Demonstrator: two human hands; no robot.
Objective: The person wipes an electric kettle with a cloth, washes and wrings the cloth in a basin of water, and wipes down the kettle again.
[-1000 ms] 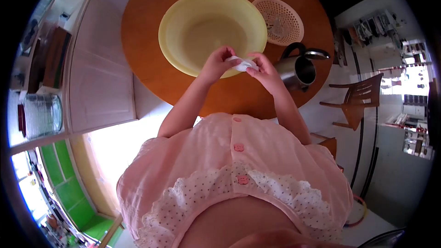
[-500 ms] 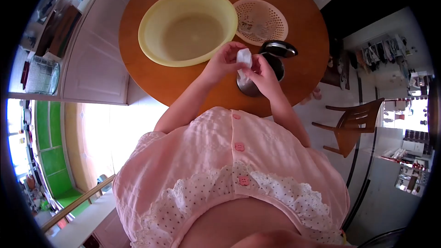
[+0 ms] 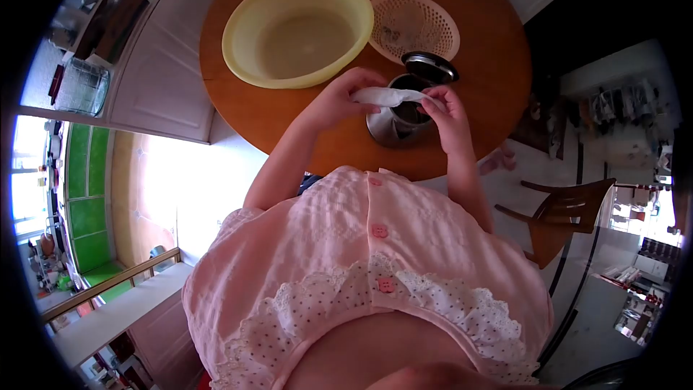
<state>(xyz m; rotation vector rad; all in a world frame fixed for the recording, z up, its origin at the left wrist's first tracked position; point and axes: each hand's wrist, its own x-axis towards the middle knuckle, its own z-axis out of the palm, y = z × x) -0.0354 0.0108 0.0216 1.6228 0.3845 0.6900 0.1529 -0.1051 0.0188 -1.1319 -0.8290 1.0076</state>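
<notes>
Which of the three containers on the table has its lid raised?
The metal kettle: its lid tilts up, while the yellow basin and pink basket show no lid.

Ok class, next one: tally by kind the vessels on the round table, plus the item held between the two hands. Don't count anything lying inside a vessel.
Yellow basin: 1
Pink perforated basket: 1
Metal kettle, lid up: 1
White strip, held in both hands: 1
Total: 4

Left hand, right hand hold white strip over open kettle.
</notes>
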